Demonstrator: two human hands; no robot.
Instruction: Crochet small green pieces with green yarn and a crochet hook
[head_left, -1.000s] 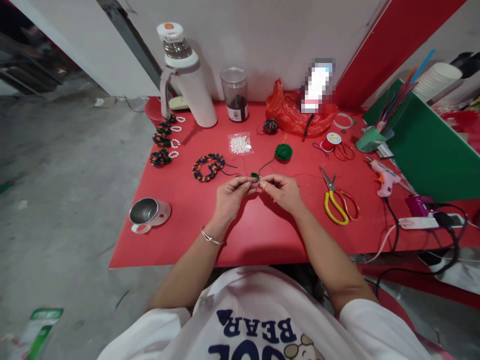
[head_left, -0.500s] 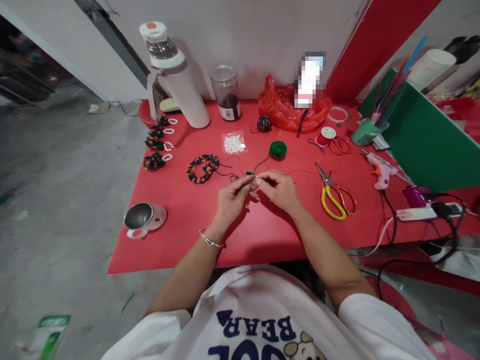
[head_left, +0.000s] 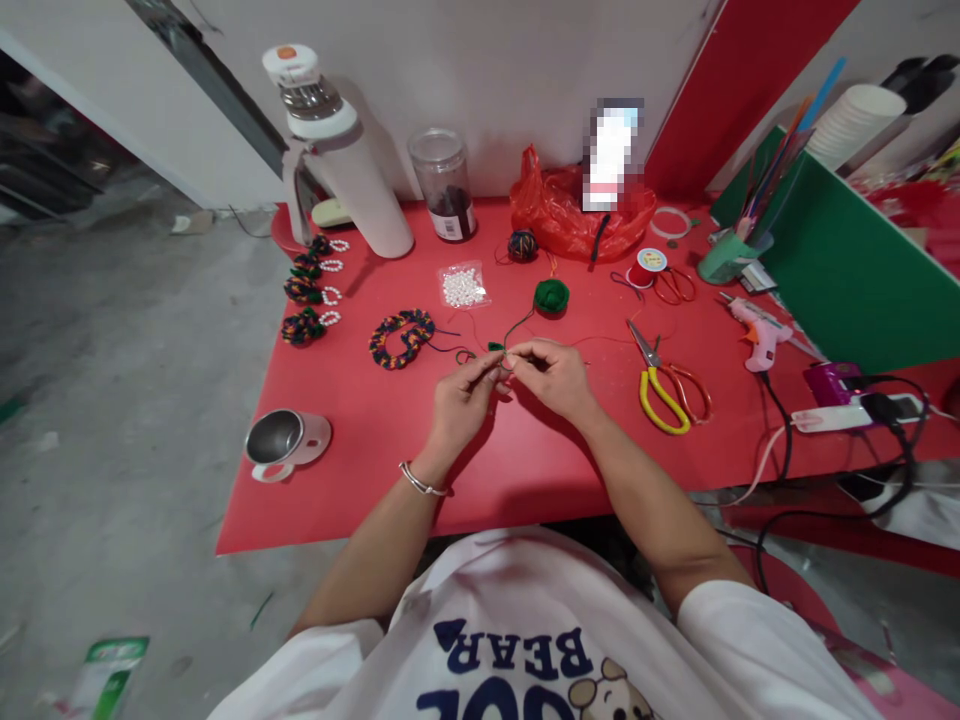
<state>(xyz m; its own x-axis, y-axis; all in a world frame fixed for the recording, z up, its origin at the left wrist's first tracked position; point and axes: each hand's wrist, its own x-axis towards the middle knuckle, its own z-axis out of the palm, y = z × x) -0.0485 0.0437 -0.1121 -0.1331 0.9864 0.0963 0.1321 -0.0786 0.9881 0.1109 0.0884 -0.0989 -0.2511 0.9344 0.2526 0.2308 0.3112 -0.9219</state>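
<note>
My left hand (head_left: 466, 402) is closed, with thumb and fingertips pinching a small dark green yarn piece (head_left: 496, 347) over the middle of the table. Close against it, my right hand (head_left: 553, 378) pinches the green yarn at the same spot; whether a thin tool is also in these fingers I cannot tell. From the fingertips a strand runs up to a green yarn ball (head_left: 551, 296). A small loop of dark cord (head_left: 465, 357) lies just beyond my left fingers. Left of it rests a multicoloured crocheted ring (head_left: 401, 338) with loose tails.
On the red table (head_left: 360, 480) stand a mug (head_left: 289, 443), a large flask (head_left: 360, 185), a jar (head_left: 444, 190) and a bag of white beads (head_left: 463, 286). To the right lie yellow-handled scissors (head_left: 664, 400), a thread spool (head_left: 646, 266) and a pink glue gun (head_left: 763, 335). Beaded yarn pieces (head_left: 302, 327) line the left edge.
The view has shifted slightly, so the table objects appear a little further left. Both hands keep their pinch on the green yarn, with hardly any movement.
</note>
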